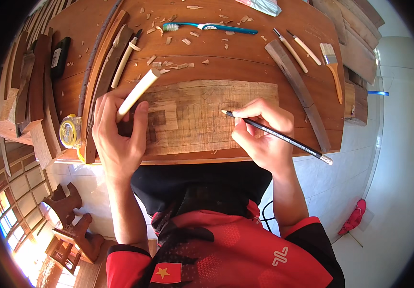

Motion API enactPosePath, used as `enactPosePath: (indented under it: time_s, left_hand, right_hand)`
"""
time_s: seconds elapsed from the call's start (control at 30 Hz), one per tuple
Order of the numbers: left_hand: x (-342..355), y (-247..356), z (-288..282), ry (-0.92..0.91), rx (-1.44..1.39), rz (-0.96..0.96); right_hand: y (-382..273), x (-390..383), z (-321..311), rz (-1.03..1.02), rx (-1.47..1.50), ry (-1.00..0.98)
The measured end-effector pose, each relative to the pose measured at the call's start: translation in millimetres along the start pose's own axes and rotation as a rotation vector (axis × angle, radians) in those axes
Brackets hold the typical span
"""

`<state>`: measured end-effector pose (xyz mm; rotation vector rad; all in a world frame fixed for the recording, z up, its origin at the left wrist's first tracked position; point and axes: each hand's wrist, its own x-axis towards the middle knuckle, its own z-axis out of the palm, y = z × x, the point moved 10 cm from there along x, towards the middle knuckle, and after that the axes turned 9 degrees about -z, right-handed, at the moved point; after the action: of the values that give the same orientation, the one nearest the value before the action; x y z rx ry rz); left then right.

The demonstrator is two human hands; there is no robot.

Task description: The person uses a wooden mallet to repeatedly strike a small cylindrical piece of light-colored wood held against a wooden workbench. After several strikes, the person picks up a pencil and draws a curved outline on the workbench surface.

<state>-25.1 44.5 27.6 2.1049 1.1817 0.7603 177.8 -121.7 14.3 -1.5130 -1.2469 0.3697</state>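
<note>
My right hand (267, 129) pinches a black pencil (288, 139) with a white eraser end. The pencil's tip points left, over a flat wooden board (192, 117) with lines across its face. Closed around a pale round wooden handle (138, 93) is my left hand (120, 132), at the board's left end. The handle tilts up and away to the right, and its lower end is hidden in the hand. A squarish darker patch (158, 122) shows on the board beside my left thumb.
Long wood strips (105, 72) and a yellow tape measure (71, 132) lie left. Beyond the board are wood chips (168, 66) and a toothbrush (211, 27). To the right are a curved wood strip (298, 91), pale-handled tools (291, 50) and a paintbrush (332, 69).
</note>
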Motion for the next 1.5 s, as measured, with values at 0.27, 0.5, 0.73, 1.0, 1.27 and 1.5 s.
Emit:
enactPosePath:
  time_s: [0.27, 0.5, 0.73, 1.0, 1.27, 1.5]
  left_hand:
    - [-0.4, -3.1, 1.5, 0.01, -0.021, 0.024]
    - [-1.0, -0.8, 1.0, 0.017, 0.009, 0.031]
    - [-1.2, -1.6, 1.6, 0.005, 0.004, 0.0]
    - [-1.7, -6.1, 2.0, -0.004, 0.003, -0.021]
    - [-2.6, -4.4, 1.1, 0.001, 0.04, -0.012]
    - [-2.9, -6.6, 1.7, 0.004, 0.027, 0.003]
  right_hand:
    - [1.8, -0.5, 0.9, 0.016, 0.006, -0.012]
    - [4.8, -2.6, 4.5, 0.004, 0.035, -0.064]
    - [1.5, 0.0, 1.7, 0.015, 0.024, 0.005]
    - [5.1, 0.4, 3.5, 0.028, 0.086, -0.054]
    - [8.0, 0.6, 3.5, 0.04, 0.081, -0.059]
    - [7.4, 1.9, 1.4, 0.069, 0.091, -0.031]
